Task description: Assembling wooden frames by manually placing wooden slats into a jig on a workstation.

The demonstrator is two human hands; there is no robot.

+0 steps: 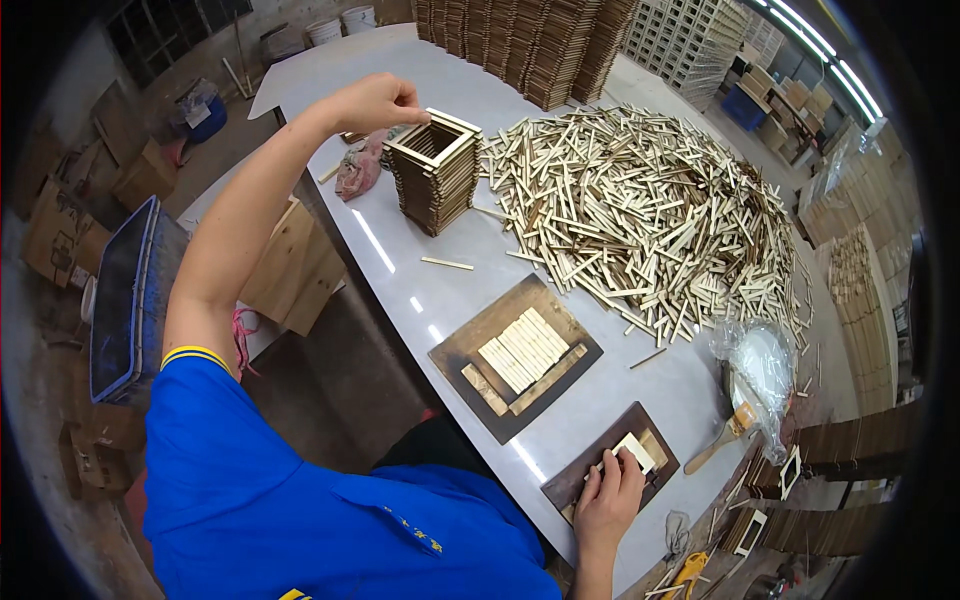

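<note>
My left hand [375, 100] reaches far out over the white table [400, 250] and pinches a small square wooden frame [450, 125] at the top of a tall stack of such frames [435, 175]. Close to my body, my right hand [610, 495] presses flat on pale wooden sticks [636, 450] lying in a small dark board jig [600, 465]. Between the two hands lies a larger dark jig [515, 355] with a row of pale sticks set inside it.
A big loose heap of pale wooden sticks [650, 210] covers the table's right half. Stacks of frames [530, 45] stand at the far end. A brush [725, 435] and a plastic-covered bowl [760, 365] sit at the right. A pink rag [358, 168] lies by the stack.
</note>
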